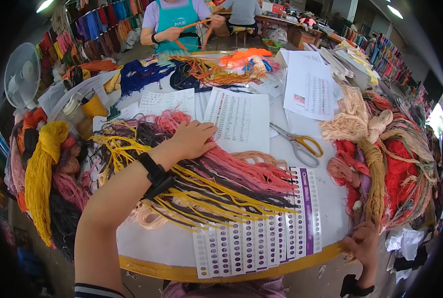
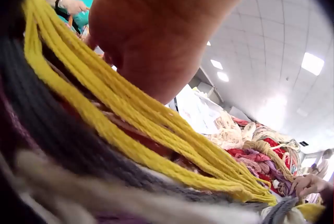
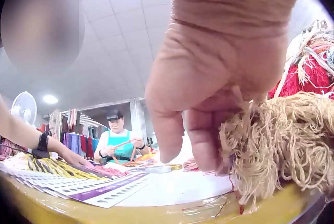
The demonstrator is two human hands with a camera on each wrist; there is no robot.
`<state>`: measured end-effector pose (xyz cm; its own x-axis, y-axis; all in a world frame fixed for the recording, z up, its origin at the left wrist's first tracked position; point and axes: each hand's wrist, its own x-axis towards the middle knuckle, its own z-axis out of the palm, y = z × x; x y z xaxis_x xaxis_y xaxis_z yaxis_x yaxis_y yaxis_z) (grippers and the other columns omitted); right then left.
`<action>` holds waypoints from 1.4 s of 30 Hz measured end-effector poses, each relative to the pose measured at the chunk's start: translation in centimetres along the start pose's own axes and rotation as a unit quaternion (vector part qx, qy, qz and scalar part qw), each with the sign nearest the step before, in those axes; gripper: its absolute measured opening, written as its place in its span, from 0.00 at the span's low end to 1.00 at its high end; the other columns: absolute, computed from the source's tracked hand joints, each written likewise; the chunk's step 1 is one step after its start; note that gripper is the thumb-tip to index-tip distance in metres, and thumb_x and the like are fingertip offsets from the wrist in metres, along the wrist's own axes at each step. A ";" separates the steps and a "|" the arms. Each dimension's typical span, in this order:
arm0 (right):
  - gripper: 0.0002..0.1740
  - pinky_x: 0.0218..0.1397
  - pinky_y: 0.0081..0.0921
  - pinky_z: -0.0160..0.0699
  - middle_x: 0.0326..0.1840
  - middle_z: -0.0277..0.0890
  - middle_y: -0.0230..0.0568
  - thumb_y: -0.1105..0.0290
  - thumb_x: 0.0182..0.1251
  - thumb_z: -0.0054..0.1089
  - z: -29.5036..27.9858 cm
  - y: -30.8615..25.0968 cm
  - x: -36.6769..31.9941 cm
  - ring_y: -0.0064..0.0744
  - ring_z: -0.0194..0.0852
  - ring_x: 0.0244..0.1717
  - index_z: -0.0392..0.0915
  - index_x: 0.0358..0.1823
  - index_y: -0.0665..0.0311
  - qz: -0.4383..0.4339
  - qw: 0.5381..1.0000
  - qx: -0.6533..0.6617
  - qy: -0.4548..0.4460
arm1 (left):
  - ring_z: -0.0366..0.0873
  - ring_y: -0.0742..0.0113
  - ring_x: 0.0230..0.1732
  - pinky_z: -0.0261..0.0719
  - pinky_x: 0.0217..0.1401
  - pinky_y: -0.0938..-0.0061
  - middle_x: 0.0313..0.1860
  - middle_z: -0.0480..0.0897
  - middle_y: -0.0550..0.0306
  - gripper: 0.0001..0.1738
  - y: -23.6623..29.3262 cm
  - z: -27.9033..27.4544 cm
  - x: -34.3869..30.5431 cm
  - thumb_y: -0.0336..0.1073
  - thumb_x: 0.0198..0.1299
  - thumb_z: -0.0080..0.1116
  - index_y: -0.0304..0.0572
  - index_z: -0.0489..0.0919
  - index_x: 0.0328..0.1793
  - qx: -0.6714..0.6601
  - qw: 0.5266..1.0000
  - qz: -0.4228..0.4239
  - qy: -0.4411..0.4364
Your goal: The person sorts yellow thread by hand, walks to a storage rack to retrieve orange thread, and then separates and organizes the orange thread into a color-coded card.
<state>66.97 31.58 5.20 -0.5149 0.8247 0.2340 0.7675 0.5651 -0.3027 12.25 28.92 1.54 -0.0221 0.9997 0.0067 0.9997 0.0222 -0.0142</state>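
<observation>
In the head view my left hand lies across a wide spread of yarn strands, its fingers stretched over the pink yarn. Yellow strands and dark grey ones fan out beside it; in the left wrist view the yellow yarn runs below the hand. The strands' right ends lie over punched card strips with rows of holes and purple bands. At the table's right edge, my right hand touches the loose end of a tan skein, thumb apart from the fingers. The right wrist view shows the tan yarn against its fingers.
Scissors with yellow-and-grey handles lie beyond the strands, near printed sheets. Colored skeins heap at the right, and a yellow skein hangs at the left. Across the table a person in a teal apron handles orange yarn.
</observation>
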 end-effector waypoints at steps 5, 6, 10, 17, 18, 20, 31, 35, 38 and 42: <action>0.11 0.71 0.45 0.51 0.19 0.72 0.35 0.69 0.36 0.71 0.0 -0.9 -0.6 0.36 0.73 0.37 0.75 0.13 0.62 -0.011 1.000 -0.006 -0.021 | 0.64 0.52 0.69 0.63 0.64 0.46 0.71 0.67 0.57 0.29 0.4 0.5 -0.3 0.52 0.66 0.49 0.50 0.67 0.70 -0.007 1.000 -0.016 0.015; 0.11 0.71 0.45 0.51 0.19 0.72 0.35 0.69 0.36 0.71 -0.1 -1.0 -0.9 0.36 0.73 0.37 0.75 0.13 0.62 -0.010 1.000 -0.008 -0.020 | 0.64 0.52 0.69 0.63 0.64 0.46 0.71 0.67 0.57 0.29 0.4 0.6 -0.4 0.52 0.66 0.49 0.50 0.67 0.70 -0.007 1.000 -0.015 0.017; 0.10 0.70 0.47 0.53 0.23 0.75 0.37 0.70 0.36 0.71 -0.2 -0.8 -2.2 0.41 0.75 0.43 0.77 0.18 0.63 -0.003 1.000 0.005 -0.023 | 0.64 0.52 0.69 0.64 0.64 0.47 0.70 0.68 0.56 0.26 0.5 -0.1 -2.1 0.51 0.65 0.51 0.47 0.73 0.64 0.005 0.998 0.005 0.063; 0.31 0.75 0.55 0.45 0.63 0.72 0.48 0.64 0.46 0.70 0.3 -2.4 -4.5 0.54 0.63 0.68 0.75 0.55 0.62 -0.069 0.997 -0.026 0.009 | 0.71 0.50 0.58 0.71 0.57 0.62 0.55 0.76 0.49 0.17 1.6 -4.9 -12.2 0.44 0.57 0.64 0.43 0.79 0.48 -0.069 0.979 0.084 0.172; 0.31 0.75 0.55 0.45 0.63 0.72 0.48 0.64 0.46 0.70 0.7 -2.3 -4.8 0.54 0.63 0.68 0.75 0.55 0.62 -0.070 0.997 -0.026 0.011 | 0.72 0.50 0.52 0.71 0.52 0.63 0.47 0.76 0.50 0.17 1.9 -5.3 -14.2 0.45 0.55 0.65 0.42 0.77 0.43 -0.089 0.988 0.043 0.122; 0.32 0.76 0.55 0.41 0.66 0.69 0.49 0.56 0.54 0.64 2.0 -2.1 -4.8 0.53 0.59 0.72 0.73 0.60 0.62 -0.095 0.992 -0.075 0.026 | 0.73 0.51 0.42 0.71 0.44 0.64 0.35 0.75 0.52 0.20 2.2 -5.6 -18.1 0.48 0.50 0.69 0.42 0.73 0.34 -0.117 0.993 -0.003 0.020; 0.28 0.74 0.54 0.47 0.64 0.70 0.55 0.66 0.58 0.46 6.0 -1.6 -3.1 0.56 0.64 0.68 0.72 0.60 0.70 -0.109 0.993 -0.036 0.016 | 0.68 0.44 0.49 0.70 0.49 0.61 0.41 0.70 0.43 0.35 1.6 -4.3 -27.7 0.58 0.34 0.78 0.39 0.69 0.29 -0.206 0.962 -0.048 -0.175; 0.28 0.71 0.55 0.52 0.62 0.72 0.56 0.62 0.62 0.43 6.5 -0.8 -2.6 0.60 0.65 0.66 0.73 0.59 0.70 -0.101 0.994 -0.041 -0.019 | 0.65 0.36 0.54 0.68 0.57 0.56 0.44 0.69 0.38 0.43 1.0 -3.7 -26.8 0.63 0.31 0.77 0.33 0.74 0.42 -0.191 0.940 -0.068 -0.276; 0.29 0.70 0.55 0.54 0.62 0.72 0.58 0.57 0.66 0.41 5.8 -0.6 -2.2 0.62 0.65 0.67 0.74 0.59 0.71 -0.085 0.994 -0.044 -0.048 | 0.63 0.28 0.58 0.66 0.62 0.50 0.49 0.68 0.31 0.55 1.1 -3.5 -26.0 0.65 0.32 0.74 0.27 0.70 0.57 -0.149 0.932 -0.065 -0.325; 0.30 0.71 0.54 0.54 0.63 0.72 0.54 0.53 0.67 0.42 5.7 -0.3 -2.0 0.60 0.65 0.67 0.75 0.59 0.70 -0.083 0.994 -0.029 -0.063 | 0.58 0.20 0.63 0.59 0.68 0.45 0.57 0.65 0.23 0.63 0.8 -2.6 -26.6 0.69 0.32 0.71 0.16 0.65 0.61 -0.147 0.948 -0.030 -0.282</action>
<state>65.61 29.88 -0.45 -0.6778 0.7183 0.1572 0.6863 0.6947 -0.2155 13.70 2.30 3.90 -0.0010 0.8433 -0.5374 0.9554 0.1595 0.2486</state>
